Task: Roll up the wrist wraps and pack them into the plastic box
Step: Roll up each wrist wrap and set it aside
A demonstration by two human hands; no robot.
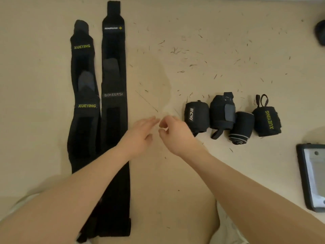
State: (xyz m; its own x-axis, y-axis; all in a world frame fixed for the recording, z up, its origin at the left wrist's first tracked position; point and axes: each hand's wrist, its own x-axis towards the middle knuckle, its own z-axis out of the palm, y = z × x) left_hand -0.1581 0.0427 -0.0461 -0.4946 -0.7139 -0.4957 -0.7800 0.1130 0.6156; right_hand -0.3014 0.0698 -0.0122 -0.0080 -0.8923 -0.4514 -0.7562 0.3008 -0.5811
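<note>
Two long stacks of black wrist wraps lie flat on the beige surface at the left, one marked XUEYING (82, 103), the other marked BOKEERSI (114, 106). Several rolled wraps stand in a row at the right: one with white lettering (197, 117), one with a grey tab (222, 113), one lying on its side (242, 127), and one marked XUEYING (267, 120). My left hand (142, 132) hovers over the bare surface with its fingers extended. Beside it, my right hand (174, 132) has its fingers curled, and I see nothing held in them. The fingertips of both hands nearly meet.
A dark-framed plastic box (304, 176) sits at the right edge, partly cut off. At the top right corner is a dark round object (321, 32). Small dark fibres are scattered over the beige surface, and a thin thread (146, 101) runs toward my fingertips.
</note>
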